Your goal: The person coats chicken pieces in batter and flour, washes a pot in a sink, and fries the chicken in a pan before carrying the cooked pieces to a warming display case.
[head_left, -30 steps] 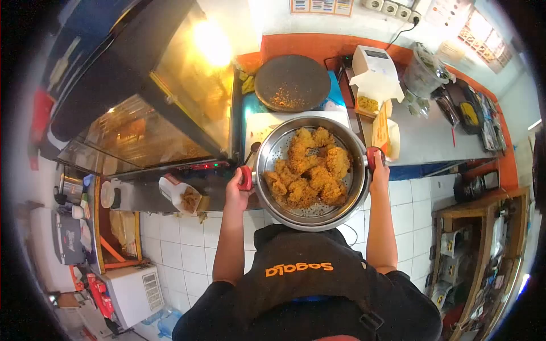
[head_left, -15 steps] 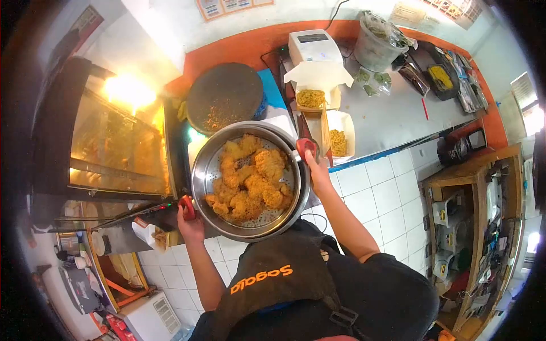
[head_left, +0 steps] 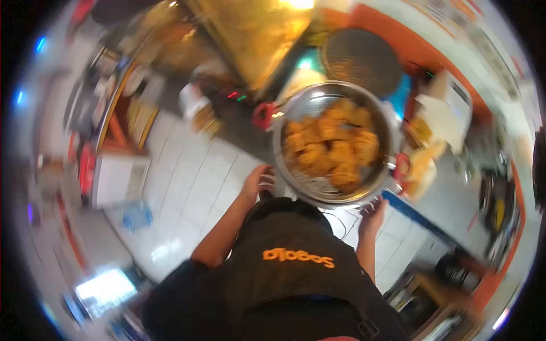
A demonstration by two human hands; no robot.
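A round steel pot [head_left: 280, 165] with a perforated insert holds several pieces of golden fried food [head_left: 330, 142]. It sits at the counter's near edge, red handles at its left and right. My left hand [head_left: 259, 183] is just below and left of the pot, off the handle, fingers apart and blurred. Close under the pot's lower right rim, my right hand [head_left: 372, 213] is also off the handle, its fingers apart; whether they touch the pot is unclear.
Behind the pot lies a dark round plate [head_left: 362, 61]. A lit glass cabinet [head_left: 250, 34] stands at the upper left. Open food boxes [head_left: 443, 119] are on the right, a wooden shelf [head_left: 429, 292] at the lower right. A screen [head_left: 107, 291] glows at the lower left.
Both hands have let go of the red handles and moved down toward my body. The view has turned left, so the pot and counter appear farther right and tilted.
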